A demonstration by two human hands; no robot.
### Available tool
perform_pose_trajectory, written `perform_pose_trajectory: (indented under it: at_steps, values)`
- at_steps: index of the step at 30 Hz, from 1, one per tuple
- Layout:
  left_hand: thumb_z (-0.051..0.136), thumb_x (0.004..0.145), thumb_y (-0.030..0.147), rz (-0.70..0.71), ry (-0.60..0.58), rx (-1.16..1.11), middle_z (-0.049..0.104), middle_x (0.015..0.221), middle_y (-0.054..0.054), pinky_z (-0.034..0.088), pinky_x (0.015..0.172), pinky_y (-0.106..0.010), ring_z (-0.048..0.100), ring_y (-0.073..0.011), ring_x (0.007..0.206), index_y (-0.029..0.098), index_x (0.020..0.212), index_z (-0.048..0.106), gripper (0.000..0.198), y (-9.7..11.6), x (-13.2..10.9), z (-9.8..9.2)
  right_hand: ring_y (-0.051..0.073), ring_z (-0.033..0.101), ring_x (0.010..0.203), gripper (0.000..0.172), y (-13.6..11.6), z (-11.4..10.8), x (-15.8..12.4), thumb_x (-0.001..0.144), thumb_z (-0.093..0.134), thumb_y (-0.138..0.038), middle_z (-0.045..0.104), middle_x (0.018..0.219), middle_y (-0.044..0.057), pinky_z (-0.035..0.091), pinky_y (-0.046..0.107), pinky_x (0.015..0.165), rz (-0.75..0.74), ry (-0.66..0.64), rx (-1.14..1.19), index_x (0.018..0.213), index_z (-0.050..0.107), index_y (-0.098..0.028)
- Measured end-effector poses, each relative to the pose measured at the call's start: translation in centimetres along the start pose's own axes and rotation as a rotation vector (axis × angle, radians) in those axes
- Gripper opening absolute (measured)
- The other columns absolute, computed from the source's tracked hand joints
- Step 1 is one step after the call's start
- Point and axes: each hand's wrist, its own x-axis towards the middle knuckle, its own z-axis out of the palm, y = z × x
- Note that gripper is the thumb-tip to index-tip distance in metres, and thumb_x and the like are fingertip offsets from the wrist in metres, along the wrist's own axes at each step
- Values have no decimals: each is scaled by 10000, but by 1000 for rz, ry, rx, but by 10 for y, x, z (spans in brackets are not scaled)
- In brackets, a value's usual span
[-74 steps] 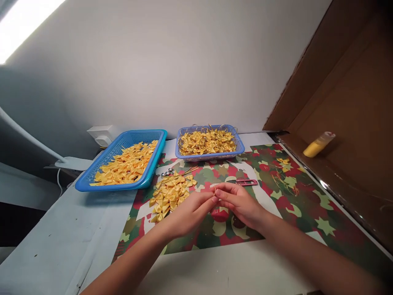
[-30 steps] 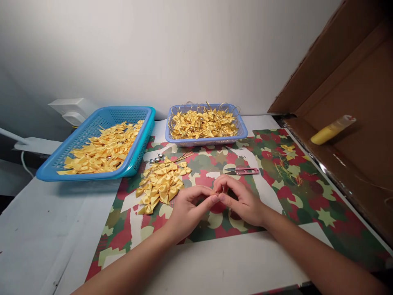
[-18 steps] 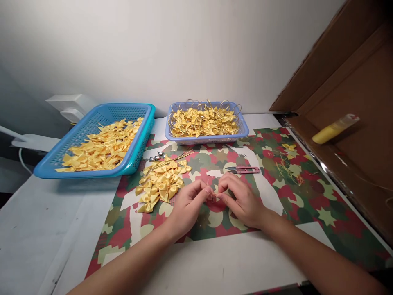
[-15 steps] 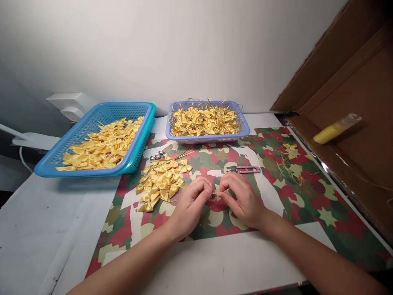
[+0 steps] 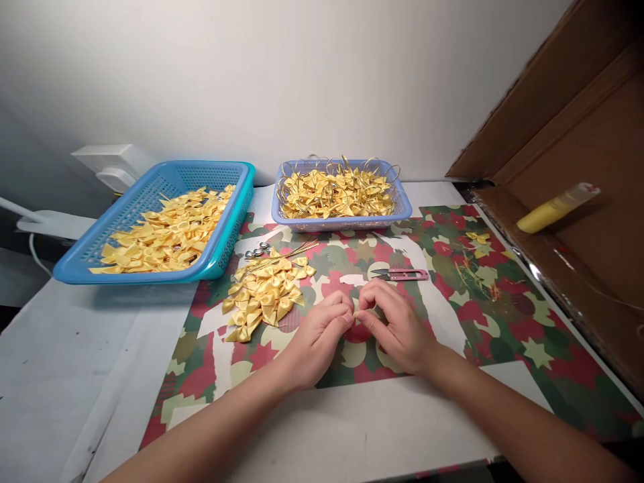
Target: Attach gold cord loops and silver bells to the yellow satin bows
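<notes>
My left hand [image 5: 318, 333] and my right hand [image 5: 395, 325] meet fingertip to fingertip over the patterned mat [image 5: 508, 329]. Both are closed in a pinch on a small yellow bow [image 5: 358, 312], mostly hidden by the fingers. A loose pile of yellow bows [image 5: 265, 292] lies just left of my left hand. Thin gold cords [image 5: 286, 256] and several small silver bells [image 5: 257, 251] lie at the pile's far edge. Pink thread snips [image 5: 403, 274] lie just beyond my right hand.
A big blue basket [image 5: 229, 221] of plain yellow bows stands far left. A smaller lilac basket [image 5: 342, 223] holds bows with gold loops at the back. A cardboard box [image 5: 578, 134] with a yellow tube [image 5: 556, 208] stands open at the right. A white socket [image 5: 108, 164] sits at the wall.
The camera has tilted down, so the baskets sit higher in view. My hands have stayed together over the mat, their fingers shifting slightly on the small bow.
</notes>
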Motion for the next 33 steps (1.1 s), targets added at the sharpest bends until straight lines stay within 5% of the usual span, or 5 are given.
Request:
perform_pose_trajectory:
  at_steps: [10, 15, 21, 27, 33]
  values:
    - [355, 920, 267, -104, -58, -243, 368, 771, 11, 314, 667, -289, 345, -153, 723, 203, 709, 377, 222, 4, 3, -2, 135, 473, 725, 168, 0, 5, -1, 948, 492, -214, 495, 792, -12, 393, 267, 644, 205, -75, 297, 780, 479, -219]
    - [354, 932, 343, -94, -31, -298, 383, 799, -2, 353, 691, -294, 381, -164, 758, 202, 677, 372, 293, 3, 4, 0, 139, 508, 718, 144, -2, 8, -3, 839, 592, -104, 541, 765, -20, 405, 280, 656, 42, 132, 159, 802, 525, -226]
    - [377, 946, 307, -89, -10, -228, 438, 773, -6, 347, 682, -284, 405, -151, 735, 184, 676, 446, 305, 1, 2, 0, 150, 569, 690, 148, -5, 6, -2, 820, 632, -82, 618, 724, -13, 438, 328, 697, -135, 186, 32, 846, 607, -225]
    - [454, 944, 440, -176, 34, -523, 308, 631, 58, 226, 524, -242, 249, -99, 555, 195, 697, 392, 353, -4, 1, 1, 155, 555, 655, 148, -6, 2, 1, 875, 584, -116, 611, 672, -11, 437, 330, 668, -98, 188, -3, 775, 591, -225]
    - [482, 938, 417, -165, 176, -531, 291, 626, 75, 203, 513, -226, 210, -90, 534, 206, 843, 471, 231, 0, 3, -1, 162, 550, 679, 151, -4, 0, 0, 849, 577, -112, 610, 692, -7, 426, 345, 706, -26, 99, 31, 750, 564, -225]
